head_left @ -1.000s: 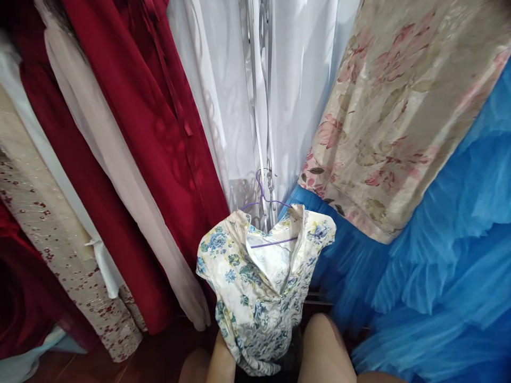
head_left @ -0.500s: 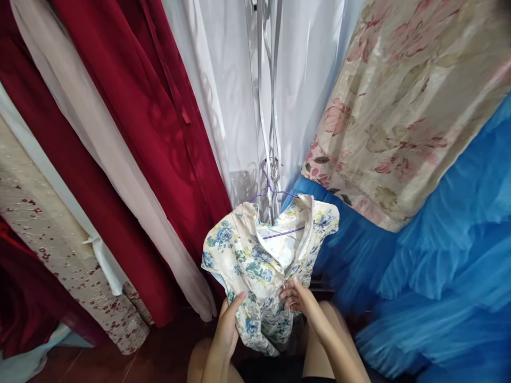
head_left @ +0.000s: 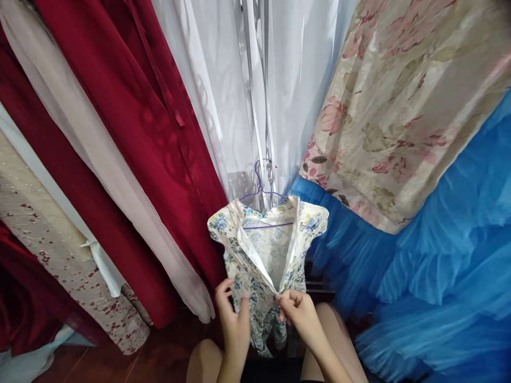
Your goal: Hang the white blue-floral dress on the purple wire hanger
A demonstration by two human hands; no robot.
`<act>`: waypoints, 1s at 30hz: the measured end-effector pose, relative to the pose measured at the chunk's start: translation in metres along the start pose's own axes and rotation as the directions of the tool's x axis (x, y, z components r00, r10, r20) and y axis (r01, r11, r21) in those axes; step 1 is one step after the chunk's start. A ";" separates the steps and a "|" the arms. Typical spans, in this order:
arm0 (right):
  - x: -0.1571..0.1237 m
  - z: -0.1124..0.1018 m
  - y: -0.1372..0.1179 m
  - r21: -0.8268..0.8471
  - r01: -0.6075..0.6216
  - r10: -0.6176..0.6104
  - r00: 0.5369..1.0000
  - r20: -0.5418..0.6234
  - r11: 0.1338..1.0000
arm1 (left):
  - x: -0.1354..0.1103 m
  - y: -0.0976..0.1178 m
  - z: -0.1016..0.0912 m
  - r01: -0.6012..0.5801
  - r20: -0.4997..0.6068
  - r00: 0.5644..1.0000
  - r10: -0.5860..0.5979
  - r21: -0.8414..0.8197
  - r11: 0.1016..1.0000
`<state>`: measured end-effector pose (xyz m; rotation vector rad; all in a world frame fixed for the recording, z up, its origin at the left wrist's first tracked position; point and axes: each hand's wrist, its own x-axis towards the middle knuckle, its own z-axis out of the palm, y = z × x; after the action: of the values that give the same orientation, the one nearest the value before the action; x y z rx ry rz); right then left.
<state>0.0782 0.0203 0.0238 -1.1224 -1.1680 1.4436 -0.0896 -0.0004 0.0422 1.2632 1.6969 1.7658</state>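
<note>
A floral dress (head_left: 255, 266), cream with blue and yellow flowers, hangs on a purple wire hanger (head_left: 260, 183) in front of me. Its front gapes in a deep V, showing the pale lining inside. At the bottom point of that V, my right hand (head_left: 297, 309) pinches the edge with thumb and fingers; whether a zip pull lies in the pinch is too small to see. My left hand (head_left: 233, 314) is by the dress's left side, thumb and fingers apart, the fingertips close to the cloth. The dress's lower part is bunched and partly hidden between my knees.
Long red gowns (head_left: 131, 133) and a beige embroidered one (head_left: 51, 234) hang on the left. Behind the hanger are a white gown (head_left: 223, 96) and white straps (head_left: 257, 106). A pink-flowered gown (head_left: 383, 133) and blue tulle (head_left: 435, 298) fill the right. Dark red tiles (head_left: 131, 356) lie below.
The dress's front opening has widened and reaches lower. My right hand has closed into a pinch at its bottom, and my left hand has loosened from the dress's side.
</note>
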 end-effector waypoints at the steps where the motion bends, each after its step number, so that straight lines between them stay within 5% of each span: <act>1: -0.003 0.000 -0.004 -0.006 0.000 0.001 1.000 0.019 1.000 | -0.005 0.003 0.009 0.007 0.168 0.986 -0.006 -0.009 1.000; 4: -0.005 0.000 -0.019 -0.027 0.012 -0.010 0.999 0.047 1.000 | -0.020 0.010 0.035 0.052 0.456 0.890 -0.026 -0.044 0.998; 11: 0.017 -0.009 -0.060 -0.116 0.060 -0.047 0.992 0.117 0.991 | -0.028 -0.001 0.050 -0.048 0.519 0.853 0.053 -0.022 0.999; 17: 0.062 0.010 -0.165 -0.121 0.294 -0.300 0.953 -0.041 0.948 | -0.035 -0.023 0.052 -0.219 0.588 0.799 0.126 0.090 0.971; 20: 0.074 0.023 -0.210 -0.069 0.368 -0.373 0.924 -0.087 0.927 | -0.034 -0.029 0.051 -0.323 0.691 0.710 0.136 0.148 0.935; 23: 0.072 0.029 -0.223 -0.007 0.415 -0.415 0.907 -0.076 0.910 | -0.012 -0.020 0.045 -0.415 0.782 0.613 0.112 0.198 0.888; 26: 0.063 0.027 -0.214 0.019 0.410 -0.407 0.910 -0.072 0.912 | 0.034 0.015 0.039 -0.438 0.716 0.651 0.251 0.084 0.895; 29: 0.054 0.024 -0.205 -0.039 0.397 -0.399 0.915 -0.061 0.917 | 0.085 0.071 0.035 -0.444 0.417 0.794 0.443 -0.102 0.890; 30: 0.052 0.024 -0.204 -0.060 0.397 -0.400 0.915 -0.047 0.916 | 0.099 0.091 0.035 -0.463 0.351 0.806 0.477 -0.129 0.877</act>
<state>0.0707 0.0911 0.2230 -0.8868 -1.3088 1.0643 -0.0860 0.0803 0.1554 1.9901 1.1922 1.6410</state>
